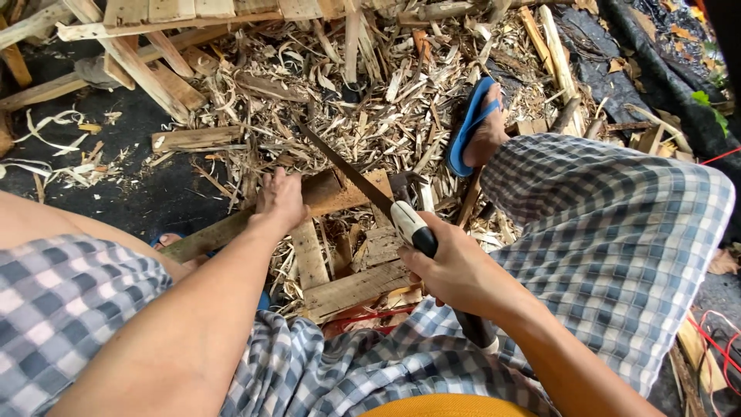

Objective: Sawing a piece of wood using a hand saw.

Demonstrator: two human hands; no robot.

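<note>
left hand (279, 199) flat, pressing plank (309, 202) steady on low wooden stand (351, 289) | right hand (455, 270) wrapped round saw (363, 189), blade angled across plank's end | shavings (370, 108) cover floor

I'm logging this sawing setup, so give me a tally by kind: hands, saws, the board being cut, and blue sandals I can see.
Hands: 2, left hand and right hand
Saws: 1, handsaw
Boards under the blade: 1, brown board
Blue sandals: 1, blue sandal
Total: 5
</note>
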